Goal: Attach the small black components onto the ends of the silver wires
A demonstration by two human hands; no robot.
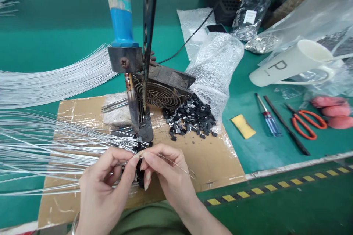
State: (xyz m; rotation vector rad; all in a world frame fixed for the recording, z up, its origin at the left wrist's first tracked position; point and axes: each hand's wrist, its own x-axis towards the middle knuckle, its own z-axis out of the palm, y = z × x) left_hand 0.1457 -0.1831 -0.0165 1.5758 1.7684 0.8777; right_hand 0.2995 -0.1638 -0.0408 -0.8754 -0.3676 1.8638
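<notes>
Pinching thin strands (191, 175) in closed fingertips, the left hand (102, 191) and right hand (175, 178) meet, with many black-tipped wires (110, 141) seemingly done beside the left, while bundled wires (68, 84) beyond it and loose black pieces (190, 115) beyond the right look unused.

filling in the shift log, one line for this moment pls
left hand: pinched | right hand: pinched | fine wire: at the joined fingertips | blue-handled iron: clamped, tip down | black pieces: heaped on cardboard

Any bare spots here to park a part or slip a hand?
Cardboard right of the right hand, below the black parts. Green mat between bubble wrap and yellow pad; more behind the upper wire bundle.
Crowded: left cardboard under loose wires, around iron and fan, back-right corner with bags.
</notes>
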